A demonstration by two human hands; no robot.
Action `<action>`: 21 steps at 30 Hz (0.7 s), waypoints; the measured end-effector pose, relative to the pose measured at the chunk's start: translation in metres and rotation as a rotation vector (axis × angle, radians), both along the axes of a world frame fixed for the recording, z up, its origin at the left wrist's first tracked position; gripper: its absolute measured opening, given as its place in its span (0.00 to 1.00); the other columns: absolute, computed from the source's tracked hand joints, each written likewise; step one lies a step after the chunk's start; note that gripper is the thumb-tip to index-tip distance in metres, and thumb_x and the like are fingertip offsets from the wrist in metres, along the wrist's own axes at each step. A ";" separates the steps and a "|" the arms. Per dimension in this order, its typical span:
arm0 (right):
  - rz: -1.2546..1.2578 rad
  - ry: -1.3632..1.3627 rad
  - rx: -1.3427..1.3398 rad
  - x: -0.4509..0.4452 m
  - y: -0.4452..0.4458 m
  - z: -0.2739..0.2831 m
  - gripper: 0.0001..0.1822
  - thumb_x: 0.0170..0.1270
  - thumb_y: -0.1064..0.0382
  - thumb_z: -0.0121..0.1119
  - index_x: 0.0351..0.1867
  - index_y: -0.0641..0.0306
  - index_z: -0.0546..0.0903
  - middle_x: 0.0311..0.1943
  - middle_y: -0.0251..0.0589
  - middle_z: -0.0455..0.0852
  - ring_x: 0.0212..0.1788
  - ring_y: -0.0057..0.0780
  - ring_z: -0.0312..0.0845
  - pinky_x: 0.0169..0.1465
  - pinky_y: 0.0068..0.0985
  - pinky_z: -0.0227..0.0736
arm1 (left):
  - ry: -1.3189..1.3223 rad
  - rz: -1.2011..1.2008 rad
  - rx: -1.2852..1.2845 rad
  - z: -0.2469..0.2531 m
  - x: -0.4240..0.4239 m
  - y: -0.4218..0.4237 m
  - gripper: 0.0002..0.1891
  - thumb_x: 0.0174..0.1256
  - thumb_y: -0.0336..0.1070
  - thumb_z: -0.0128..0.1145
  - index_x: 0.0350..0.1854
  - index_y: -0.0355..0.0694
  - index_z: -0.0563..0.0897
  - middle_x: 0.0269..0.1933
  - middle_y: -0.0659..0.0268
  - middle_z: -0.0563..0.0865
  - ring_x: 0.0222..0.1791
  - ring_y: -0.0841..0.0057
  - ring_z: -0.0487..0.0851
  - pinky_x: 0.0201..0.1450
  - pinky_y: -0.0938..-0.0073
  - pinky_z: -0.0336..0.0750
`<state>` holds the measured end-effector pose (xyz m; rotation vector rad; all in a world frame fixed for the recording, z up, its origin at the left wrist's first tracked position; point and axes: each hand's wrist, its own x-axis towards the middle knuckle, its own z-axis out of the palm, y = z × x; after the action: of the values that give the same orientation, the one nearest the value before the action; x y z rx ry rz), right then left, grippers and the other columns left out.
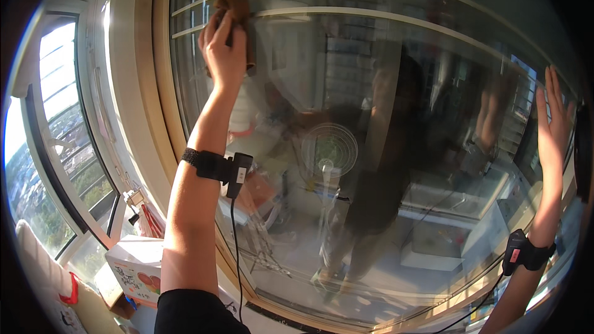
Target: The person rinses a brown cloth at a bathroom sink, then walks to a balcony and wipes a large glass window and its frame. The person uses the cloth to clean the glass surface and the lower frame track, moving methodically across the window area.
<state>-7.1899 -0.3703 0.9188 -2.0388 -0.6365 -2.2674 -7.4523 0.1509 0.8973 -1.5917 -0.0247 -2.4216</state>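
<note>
Before me stands a large glass panel [287,83] in a cream frame [163,55], with two pale strips [334,10] running across its upper part. High on its left side, my left hand [225,48] presses a folded brown cloth [240,3] to the glass, close to the frame. The palm side of that hand hides part of the cloth. At the far right my right hand [554,111] is raised with fingers stretched out, against or close to the panel's right edge; contact cannot be made out. Nothing is seen in it.
Black strapped devices [239,174] with cables are on both forearms. An electric fan [330,150] and a standing figure show in or through the glass. To the left are a window [69,116], a printed carton [134,271] and a pale roll-shaped thing with red trim [69,283].
</note>
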 end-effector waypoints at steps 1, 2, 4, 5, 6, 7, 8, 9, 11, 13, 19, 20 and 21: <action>0.028 0.001 0.010 -0.003 0.004 -0.008 0.28 0.75 0.42 0.37 0.72 0.47 0.64 0.73 0.30 0.62 0.75 0.30 0.54 0.77 0.46 0.29 | 0.065 -0.314 -0.272 0.011 -0.032 0.036 0.14 0.63 0.29 0.54 0.49 0.30 0.83 0.52 0.50 0.82 0.52 0.55 0.78 0.56 0.61 0.73; 0.081 0.037 0.016 -0.007 0.010 -0.012 0.29 0.75 0.40 0.36 0.72 0.47 0.64 0.73 0.30 0.62 0.75 0.31 0.55 0.77 0.46 0.29 | 0.013 -0.213 -0.190 0.014 -0.025 0.026 0.15 0.62 0.29 0.54 0.50 0.31 0.83 0.53 0.50 0.82 0.53 0.54 0.78 0.57 0.61 0.72; 0.094 0.068 0.000 -0.011 0.008 -0.020 0.29 0.75 0.41 0.38 0.71 0.50 0.66 0.73 0.32 0.62 0.74 0.32 0.56 0.76 0.47 0.30 | -0.085 -0.039 -0.042 0.010 0.024 -0.034 0.15 0.62 0.29 0.54 0.51 0.32 0.83 0.55 0.49 0.80 0.54 0.53 0.77 0.59 0.61 0.71; 0.106 0.066 -0.007 -0.006 0.009 -0.027 0.29 0.75 0.41 0.39 0.71 0.51 0.66 0.73 0.33 0.62 0.74 0.33 0.56 0.76 0.48 0.30 | 0.068 -0.007 0.030 -0.007 0.054 -0.086 0.16 0.63 0.29 0.54 0.52 0.34 0.82 0.57 0.51 0.79 0.54 0.54 0.77 0.58 0.64 0.71; 0.147 0.059 -0.001 -0.007 0.009 -0.030 0.28 0.75 0.43 0.40 0.70 0.52 0.67 0.73 0.35 0.62 0.74 0.35 0.56 0.76 0.50 0.29 | 0.211 -0.067 0.181 -0.031 0.074 -0.159 0.14 0.57 0.28 0.60 0.46 0.33 0.84 0.53 0.52 0.81 0.49 0.55 0.78 0.54 0.61 0.73; 0.239 0.056 0.005 -0.011 0.013 -0.031 0.28 0.75 0.44 0.40 0.70 0.53 0.67 0.73 0.36 0.62 0.74 0.36 0.57 0.75 0.52 0.29 | 0.492 -0.162 0.355 -0.052 0.079 -0.203 0.14 0.55 0.27 0.61 0.45 0.36 0.84 0.53 0.54 0.81 0.49 0.58 0.79 0.53 0.63 0.74; 0.282 0.058 0.005 -0.017 0.021 -0.033 0.27 0.75 0.45 0.41 0.70 0.53 0.68 0.73 0.37 0.62 0.74 0.36 0.57 0.75 0.52 0.29 | 0.567 -0.292 0.432 -0.062 0.088 -0.210 0.15 0.54 0.27 0.62 0.46 0.37 0.85 0.55 0.55 0.80 0.50 0.59 0.80 0.53 0.65 0.74; 0.351 0.063 0.007 -0.020 0.034 -0.034 0.27 0.75 0.46 0.41 0.70 0.53 0.68 0.73 0.37 0.63 0.74 0.36 0.57 0.75 0.53 0.30 | 0.663 -0.398 0.499 -0.071 0.090 -0.213 0.16 0.52 0.27 0.62 0.46 0.37 0.85 0.56 0.55 0.79 0.51 0.60 0.80 0.53 0.66 0.74; 0.372 0.077 -0.004 -0.030 0.034 -0.044 0.26 0.75 0.48 0.43 0.68 0.56 0.70 0.71 0.39 0.66 0.73 0.37 0.58 0.75 0.53 0.30 | 0.717 -0.343 0.595 -0.063 0.093 -0.202 0.18 0.50 0.26 0.62 0.47 0.38 0.85 0.60 0.56 0.77 0.54 0.60 0.80 0.55 0.67 0.74; 0.446 0.124 -0.009 -0.047 0.035 -0.050 0.26 0.75 0.48 0.43 0.68 0.58 0.70 0.70 0.39 0.67 0.73 0.37 0.59 0.75 0.52 0.31 | 0.447 -0.027 0.491 0.005 0.069 -0.151 0.18 0.53 0.22 0.57 0.49 0.36 0.84 0.67 0.54 0.73 0.57 0.55 0.77 0.58 0.62 0.72; 0.639 0.205 0.186 -0.028 0.024 -0.090 0.25 0.75 0.53 0.43 0.69 0.59 0.69 0.72 0.39 0.64 0.74 0.37 0.58 0.74 0.52 0.27 | 0.161 -0.088 0.381 0.052 0.118 -0.207 0.12 0.58 0.25 0.55 0.45 0.32 0.83 0.56 0.55 0.82 0.51 0.54 0.79 0.57 0.59 0.73; 0.690 0.206 0.230 -0.025 0.021 -0.100 0.25 0.76 0.54 0.42 0.70 0.59 0.67 0.73 0.39 0.63 0.75 0.35 0.55 0.75 0.49 0.26 | 0.348 -0.189 0.507 0.022 0.135 -0.250 0.12 0.58 0.27 0.56 0.44 0.34 0.84 0.54 0.56 0.82 0.50 0.57 0.81 0.58 0.59 0.72; 0.731 0.203 0.264 -0.027 0.016 -0.108 0.25 0.77 0.55 0.40 0.71 0.59 0.65 0.73 0.39 0.61 0.76 0.33 0.53 0.76 0.46 0.26 | 0.489 -0.370 0.627 -0.017 0.166 -0.278 0.14 0.57 0.27 0.57 0.46 0.35 0.84 0.55 0.57 0.81 0.54 0.61 0.80 0.57 0.60 0.74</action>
<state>-7.2164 -0.3548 0.8107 -1.5348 -0.8348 -1.6045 -7.2859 -0.1274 0.8808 -1.9036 1.0770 -1.8784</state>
